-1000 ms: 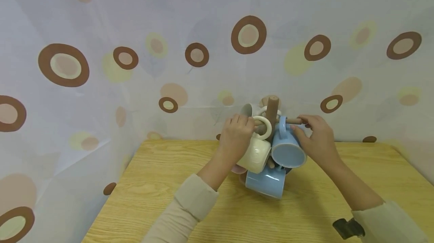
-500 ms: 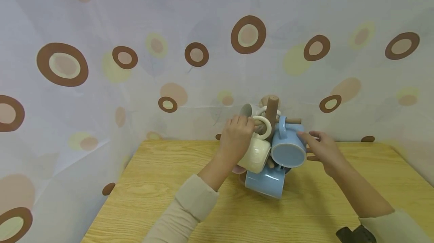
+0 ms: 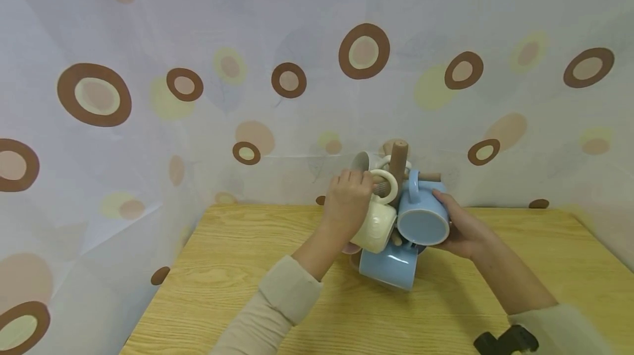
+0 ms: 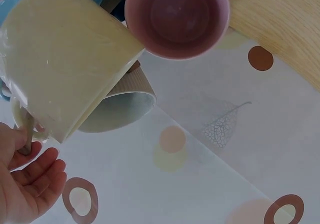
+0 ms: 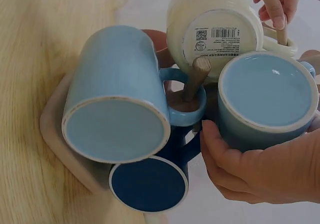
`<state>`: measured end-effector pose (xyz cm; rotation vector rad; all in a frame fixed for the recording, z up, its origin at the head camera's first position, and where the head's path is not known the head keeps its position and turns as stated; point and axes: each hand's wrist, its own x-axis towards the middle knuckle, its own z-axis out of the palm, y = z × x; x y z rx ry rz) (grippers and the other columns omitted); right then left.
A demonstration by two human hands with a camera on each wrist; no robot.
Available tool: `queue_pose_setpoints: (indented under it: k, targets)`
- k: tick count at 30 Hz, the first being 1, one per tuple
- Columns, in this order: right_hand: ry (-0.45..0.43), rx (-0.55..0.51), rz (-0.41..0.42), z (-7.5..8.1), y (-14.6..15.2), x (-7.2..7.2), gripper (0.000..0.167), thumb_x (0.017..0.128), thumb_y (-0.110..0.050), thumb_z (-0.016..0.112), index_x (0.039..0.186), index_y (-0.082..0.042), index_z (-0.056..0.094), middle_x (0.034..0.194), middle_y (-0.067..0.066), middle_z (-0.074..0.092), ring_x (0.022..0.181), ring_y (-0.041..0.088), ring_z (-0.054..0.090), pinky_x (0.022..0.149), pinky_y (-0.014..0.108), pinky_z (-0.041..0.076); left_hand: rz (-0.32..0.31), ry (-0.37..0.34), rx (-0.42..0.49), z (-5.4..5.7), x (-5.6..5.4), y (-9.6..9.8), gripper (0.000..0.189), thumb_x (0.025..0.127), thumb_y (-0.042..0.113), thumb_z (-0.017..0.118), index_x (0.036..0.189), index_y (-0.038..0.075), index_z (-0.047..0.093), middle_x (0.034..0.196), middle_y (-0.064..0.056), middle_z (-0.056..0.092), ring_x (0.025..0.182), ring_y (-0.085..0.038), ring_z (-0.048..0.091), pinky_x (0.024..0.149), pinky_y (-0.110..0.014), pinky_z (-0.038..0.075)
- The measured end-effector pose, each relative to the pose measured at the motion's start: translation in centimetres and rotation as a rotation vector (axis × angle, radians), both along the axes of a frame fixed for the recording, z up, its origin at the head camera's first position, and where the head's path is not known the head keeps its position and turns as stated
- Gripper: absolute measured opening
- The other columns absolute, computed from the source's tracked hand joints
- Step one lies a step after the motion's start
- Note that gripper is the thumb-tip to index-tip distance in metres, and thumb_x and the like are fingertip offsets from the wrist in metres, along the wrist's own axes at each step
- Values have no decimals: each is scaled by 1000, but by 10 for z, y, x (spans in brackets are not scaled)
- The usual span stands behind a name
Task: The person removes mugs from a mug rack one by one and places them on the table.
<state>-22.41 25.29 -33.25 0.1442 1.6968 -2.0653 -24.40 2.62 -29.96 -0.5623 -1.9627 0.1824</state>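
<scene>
A wooden mug tree (image 3: 398, 165) carries several mugs. My left hand (image 3: 348, 201) pinches the peg (image 5: 282, 36) that passes through the handle of a cream mug (image 3: 375, 228). My right hand (image 3: 468, 232) grips the upper light blue mug (image 3: 423, 220) from its right side, thumb on top and fingers beneath. That mug's handle still loops over its peg (image 3: 430, 177). Below it, a second light blue mug (image 5: 117, 74) hangs by its handle on a lower peg (image 5: 197, 77).
A dark blue mug (image 5: 149, 184), a pink mug (image 4: 177, 17) and a ribbed greyish mug (image 4: 127, 109) hang around the tree. Its wooden base (image 5: 59, 126) stands on the wood-grain table (image 3: 238, 272). Behind rises a sheet (image 3: 307, 124) printed with ovals.
My right hand has let go of the right peg's end, moved down and taken hold of the upper light blue mug. The left hand stays at its peg.
</scene>
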Motion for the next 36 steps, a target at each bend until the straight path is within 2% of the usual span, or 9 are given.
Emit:
queue_pose_setpoints:
  k: [6, 13, 18, 23, 32, 36]
  targets:
    - [-13, -31, -4, 1, -3, -3, 90, 88, -66, 28, 142, -11, -18, 122, 10, 29, 98, 17, 47, 85, 31, 49, 17, -4, -13, 0, 0, 0, 21, 88, 36, 59, 90, 17, 66, 80, 2, 67, 70, -11, 60, 57, -19, 47]
    - [-34, -72, -17, -1, -3, -3, 89, 89, -63, 30, 142, -12, -20, 121, 10, 29, 96, 18, 49, 83, 33, 49, 6, -24, -11, 0, 0, 1, 21, 88, 36, 59, 90, 16, 66, 80, 2, 67, 70, -10, 60, 58, -19, 47]
    - [-42, -58, -42, 0, -3, -3, 90, 89, -62, 32, 142, -12, -20, 124, 11, 27, 97, 19, 48, 84, 36, 48, -3, -36, -3, -2, -2, 1, 21, 88, 35, 60, 91, 15, 67, 80, 2, 67, 70, -10, 60, 58, -19, 47]
    - [-31, -39, -46, 2, -3, -4, 88, 90, -60, 33, 143, -12, -19, 123, 11, 28, 96, 19, 48, 83, 37, 48, -18, -14, 13, -2, -4, 1, 21, 87, 35, 61, 88, 15, 66, 78, 2, 67, 68, -10, 60, 57, -19, 47]
    - [-51, -63, -86, 5, 3, -2, 90, 91, -57, 36, 142, -18, -27, 123, 11, 26, 96, 20, 47, 80, 37, 50, -42, -63, 7, -1, -3, 1, 20, 88, 35, 60, 86, 15, 65, 79, 2, 67, 68, -10, 58, 56, -18, 47]
    - [-45, -77, -98, 7, 4, -1, 90, 91, -57, 36, 142, -18, -27, 124, 10, 25, 99, 20, 45, 80, 37, 50, -51, -63, 25, -1, -3, 1, 20, 87, 34, 61, 85, 15, 64, 79, 1, 67, 67, -11, 58, 55, -18, 46]
